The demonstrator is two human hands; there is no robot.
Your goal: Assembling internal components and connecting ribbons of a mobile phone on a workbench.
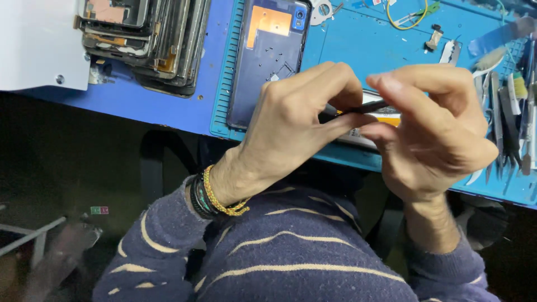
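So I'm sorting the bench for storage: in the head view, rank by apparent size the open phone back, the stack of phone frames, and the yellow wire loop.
1. Stack of frames and phone back: look alike, too close to rank.
2. Yellow wire loop: clearly smallest.

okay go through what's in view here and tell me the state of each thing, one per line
left hand: fingers pinched on one end of the thin dark tool
right hand: fingers pinched on its other end
thin dark tool: held off the mat
phone back panel: lying flat, inner side up
stack of phone frames: piled, leaning
tweezers: lying on the blue mat
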